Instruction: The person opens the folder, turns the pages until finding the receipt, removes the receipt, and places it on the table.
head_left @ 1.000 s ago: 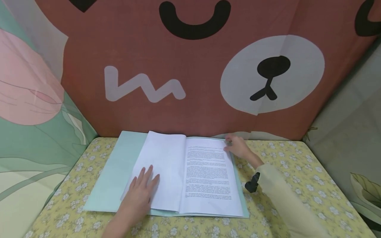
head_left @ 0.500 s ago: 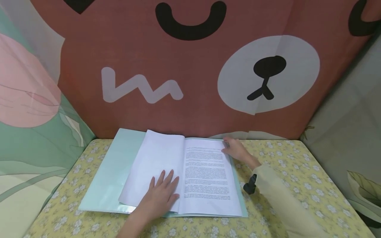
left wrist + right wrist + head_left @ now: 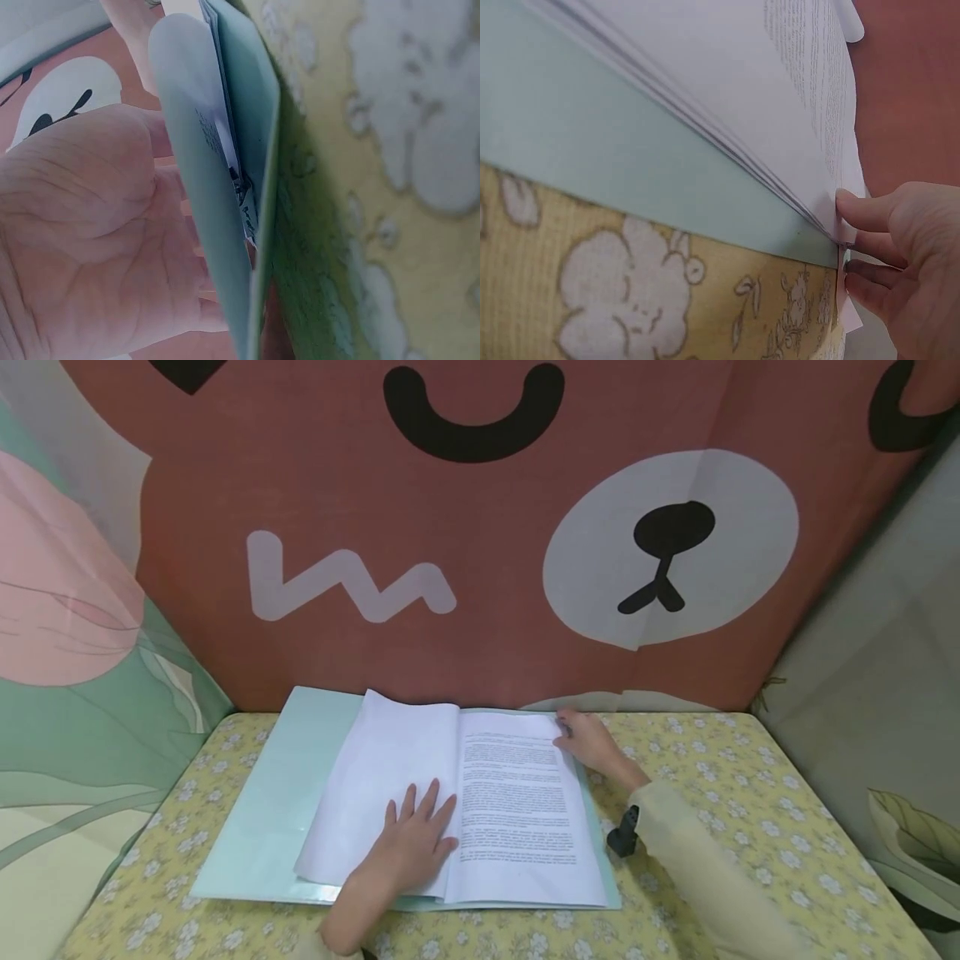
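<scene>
A light green folder (image 3: 255, 835) lies spread on the table with a stack of white paper sheets inside. Its left side carries a blank turned sheet (image 3: 375, 768), and the right-hand printed sheet (image 3: 517, 810) is dense with small text. My left hand (image 3: 412, 843) rests flat on the blank sheet near the fold, fingers spread. At the far right corner of the stack, my right hand (image 3: 592, 743) pinches the sheets' corner, thumb on top and fingers beneath; the right wrist view shows the thumb (image 3: 866, 210) at the page edge. The left palm (image 3: 97, 232) appears beside the folder's edge.
The table has a yellow flowered cloth (image 3: 697, 827). Directly behind it stands a reddish-brown backdrop (image 3: 480, 660) with a cartoon bear, and patterned fabric panels (image 3: 885, 693) flank both sides. A black strap piece (image 3: 624, 832) hangs at the right sleeve.
My left hand has slid rightward over the blank sheet toward the fold. My right hand stays at the far corner of the stack. The head view has shifted slightly.
</scene>
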{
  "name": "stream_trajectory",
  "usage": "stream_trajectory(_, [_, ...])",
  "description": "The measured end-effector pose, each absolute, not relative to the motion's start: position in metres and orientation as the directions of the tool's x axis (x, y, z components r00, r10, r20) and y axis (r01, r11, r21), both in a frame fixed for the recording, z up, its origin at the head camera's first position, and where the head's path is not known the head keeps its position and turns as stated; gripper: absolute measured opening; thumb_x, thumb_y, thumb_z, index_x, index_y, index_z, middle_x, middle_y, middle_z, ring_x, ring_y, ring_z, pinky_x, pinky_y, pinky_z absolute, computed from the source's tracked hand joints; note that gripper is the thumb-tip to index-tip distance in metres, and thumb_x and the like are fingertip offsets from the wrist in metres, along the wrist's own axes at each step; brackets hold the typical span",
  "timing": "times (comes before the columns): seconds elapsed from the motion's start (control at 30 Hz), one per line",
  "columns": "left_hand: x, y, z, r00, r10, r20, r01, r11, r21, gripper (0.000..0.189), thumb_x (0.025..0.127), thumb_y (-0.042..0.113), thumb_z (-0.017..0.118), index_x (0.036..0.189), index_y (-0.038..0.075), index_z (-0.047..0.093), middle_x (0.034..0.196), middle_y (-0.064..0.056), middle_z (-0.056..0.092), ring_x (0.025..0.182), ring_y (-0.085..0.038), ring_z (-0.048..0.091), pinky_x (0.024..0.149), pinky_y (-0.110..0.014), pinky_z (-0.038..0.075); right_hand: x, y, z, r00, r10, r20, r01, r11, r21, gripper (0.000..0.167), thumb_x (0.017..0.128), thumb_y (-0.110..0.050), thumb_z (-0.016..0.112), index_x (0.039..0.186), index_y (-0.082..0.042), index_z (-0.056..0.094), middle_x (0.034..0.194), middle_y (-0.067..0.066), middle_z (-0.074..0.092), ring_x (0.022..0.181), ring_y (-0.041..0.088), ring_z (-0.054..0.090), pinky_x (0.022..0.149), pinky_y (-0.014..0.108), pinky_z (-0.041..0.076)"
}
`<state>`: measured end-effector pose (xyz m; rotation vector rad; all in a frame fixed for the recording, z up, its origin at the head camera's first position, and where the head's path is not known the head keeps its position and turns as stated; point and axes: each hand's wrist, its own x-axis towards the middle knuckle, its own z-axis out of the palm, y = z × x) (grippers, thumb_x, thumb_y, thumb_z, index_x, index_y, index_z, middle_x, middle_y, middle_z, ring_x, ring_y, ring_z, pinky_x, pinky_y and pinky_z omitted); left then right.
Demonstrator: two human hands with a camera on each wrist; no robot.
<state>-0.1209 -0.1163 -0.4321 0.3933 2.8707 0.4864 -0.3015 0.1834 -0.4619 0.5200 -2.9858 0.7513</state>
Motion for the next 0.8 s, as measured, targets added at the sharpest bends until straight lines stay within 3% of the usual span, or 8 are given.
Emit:
stream_trajectory(0.6, [-0.1246, -0.1177, -0.4328, -0.943, 0.272, -0.191, 0.178, 0.899, 0.399, 0.061, 0.105, 0.035, 0.058, 0.158, 0.009, 0.043, 0.166, -0.026, 0.025, 0.152, -0.052, 0.019, 0.120, -0.070, 0.014, -0.3010, 0.1732, -0.4598, -0.964, -0.230, 0.134, -0.264, 0.760, -0.593, 0.030, 0.093, 0.004, 0.071, 0.122, 0.010, 0.066, 0.119, 0.026, 0.070, 0.114, 0.040, 0.068, 0.096, 0.051, 0.055])
stream_trajectory(0.8, [-0.1249, -0.1176, -0.4326, -0.941, 0.275, -0.198, 0.177, 0.897, 0.406, 0.061, 0.105, 0.035, 0.058, 0.158, 0.008, 0.043, 0.166, -0.027, 0.025, 0.152, -0.051, 0.019, 0.121, -0.069, 0.015, -0.2998, 0.1731, -0.4525, -0.988, -0.101, 0.115, -0.153, 0.678, -0.719, 0.024, 0.097, -0.006, 0.069, 0.115, 0.010, 0.071, 0.114, 0.026, 0.072, 0.105, 0.039, 0.069, 0.089, 0.050, 0.057])
